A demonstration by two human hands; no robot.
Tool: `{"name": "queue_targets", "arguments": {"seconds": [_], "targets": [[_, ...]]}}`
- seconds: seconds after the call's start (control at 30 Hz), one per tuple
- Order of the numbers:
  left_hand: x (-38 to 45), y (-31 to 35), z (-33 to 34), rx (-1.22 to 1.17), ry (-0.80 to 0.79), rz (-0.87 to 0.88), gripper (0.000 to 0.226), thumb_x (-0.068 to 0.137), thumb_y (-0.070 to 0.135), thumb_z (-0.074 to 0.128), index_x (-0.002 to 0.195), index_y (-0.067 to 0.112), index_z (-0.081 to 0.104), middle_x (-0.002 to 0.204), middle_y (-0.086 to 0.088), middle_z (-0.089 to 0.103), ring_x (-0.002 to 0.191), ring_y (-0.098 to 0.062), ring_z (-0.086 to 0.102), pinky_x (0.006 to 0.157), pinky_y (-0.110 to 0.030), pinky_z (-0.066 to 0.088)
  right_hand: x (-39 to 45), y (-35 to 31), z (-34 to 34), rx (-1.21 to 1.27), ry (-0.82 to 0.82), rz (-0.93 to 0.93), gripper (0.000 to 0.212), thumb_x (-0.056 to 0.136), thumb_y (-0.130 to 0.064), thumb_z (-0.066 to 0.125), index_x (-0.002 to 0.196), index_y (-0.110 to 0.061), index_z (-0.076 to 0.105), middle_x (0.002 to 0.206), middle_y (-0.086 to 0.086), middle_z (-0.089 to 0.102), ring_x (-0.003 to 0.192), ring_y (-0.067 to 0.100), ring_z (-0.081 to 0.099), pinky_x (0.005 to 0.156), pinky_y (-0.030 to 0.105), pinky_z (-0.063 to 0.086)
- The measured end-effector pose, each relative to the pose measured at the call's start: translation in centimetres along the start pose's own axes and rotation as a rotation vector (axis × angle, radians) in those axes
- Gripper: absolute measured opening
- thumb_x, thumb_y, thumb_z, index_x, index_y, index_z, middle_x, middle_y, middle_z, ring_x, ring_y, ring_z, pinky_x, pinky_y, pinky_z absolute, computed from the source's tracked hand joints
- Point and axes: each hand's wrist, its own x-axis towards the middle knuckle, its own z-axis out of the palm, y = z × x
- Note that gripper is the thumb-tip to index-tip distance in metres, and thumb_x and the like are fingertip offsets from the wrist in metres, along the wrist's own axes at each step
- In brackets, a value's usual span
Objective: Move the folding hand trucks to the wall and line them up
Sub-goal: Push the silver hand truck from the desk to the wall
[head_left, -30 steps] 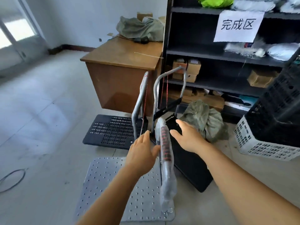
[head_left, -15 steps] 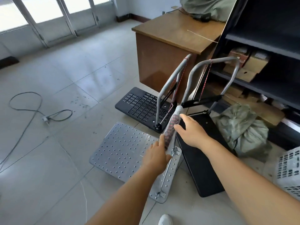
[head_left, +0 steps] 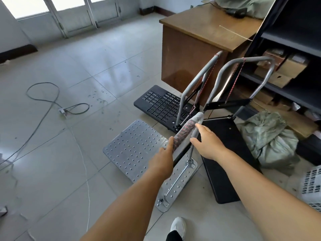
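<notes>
Both hands are on the silver hand truck [head_left: 139, 150]: left hand [head_left: 162, 162] wrapped around its plastic-covered handle [head_left: 188, 130], right hand [head_left: 207, 145] with a loose, half-open grip on the upright. It sits on the floor beside two black trucks [head_left: 161, 105] (by the counter [head_left: 199, 40]). Looks like the pick-up step; next it needs pulling clear without snagging them.
</notes>
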Motion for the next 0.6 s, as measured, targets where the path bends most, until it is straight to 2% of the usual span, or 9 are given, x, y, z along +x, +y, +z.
{"name": "queue_targets", "arguments": {"seconds": [0.13, 0.27, 0.4, 0.47, 0.53, 0.6], "targets": [[-2.1, -3.9, -1.1, 0.001, 0.034, 0.003, 0.086, 0.089, -0.001, 0.042, 0.146, 0.042, -0.005, 0.120, -0.011, 0.047, 0.088, -0.026, 0.050, 0.074, -0.039, 0.045, -1.4, -2.2, 2.2, -0.063, -0.003, -0.032, 0.068, 0.095, -0.031, 0.050, 0.151, -0.018, 0.015, 0.160, 0.001, 0.015, 0.145, 0.024, 0.020, 0.115, 0.042, 0.025], [-4.0, -8.2, -2.1, 0.063, 0.077, -0.024, 0.087, 0.088, -0.003, 0.040, 0.147, 0.044, -0.003, 0.116, -0.010, 0.046, 0.094, -0.029, 0.053, 0.076, -0.039, 0.045, -2.4, -4.6, 4.6, -0.161, 0.000, -0.096, 0.072, 0.093, -0.031, 0.054, 0.151, -0.022, 0.012, 0.160, -0.003, 0.011, 0.145, 0.023, 0.015, 0.117, 0.042, 0.020], [-5.5, -12.6, -3.5, 0.119, 0.111, -0.041, 0.083, 0.089, -0.003, 0.038, 0.147, 0.044, 0.001, 0.117, -0.011, 0.047, 0.101, -0.030, 0.053, 0.078, -0.037, 0.044, -2.7, -6.7, 7.2, -0.271, -0.037, -0.130, 0.076, 0.093, -0.034, 0.053, 0.152, -0.026, 0.006, 0.161, -0.002, 0.002, 0.148, 0.021, 0.001, 0.119, 0.044, 0.013], [-6.2, -14.9, -4.3, 0.142, 0.129, -0.056, 0.082, 0.089, -0.003, 0.039, 0.147, 0.043, 0.005, 0.117, -0.011, 0.048, 0.104, -0.030, 0.052, 0.083, -0.037, 0.044, -2.7, -7.7, 8.7, -0.301, -0.070, -0.143, 0.075, 0.093, -0.037, 0.052, 0.152, -0.026, 0.005, 0.161, -0.002, 0.001, 0.148, 0.022, -0.002, 0.119, 0.045, 0.011], [-7.0, -17.2, -4.9, 0.139, 0.132, -0.063, 0.078, 0.089, -0.001, 0.039, 0.147, 0.041, 0.010, 0.118, -0.010, 0.049, 0.108, -0.030, 0.050, 0.089, -0.038, 0.043, -2.9, -8.9, 10.2, -0.305, -0.095, -0.159, 0.071, 0.094, -0.042, 0.049, 0.151, -0.024, 0.011, 0.160, -0.002, 0.008, 0.148, 0.023, 0.001, 0.119, 0.044, 0.010], [-7.9, -19.4, -5.5, 0.125, 0.127, -0.060, 0.070, 0.091, 0.007, 0.042, 0.146, 0.040, 0.014, 0.122, -0.009, 0.049, 0.111, -0.030, 0.048, 0.095, -0.038, 0.041, -3.3, -10.3, 11.9, -0.303, -0.089, -0.189, 0.060, 0.094, -0.044, 0.045, 0.145, -0.021, 0.025, 0.154, 0.001, 0.026, 0.144, 0.024, 0.016, 0.117, 0.043, 0.016]]}}
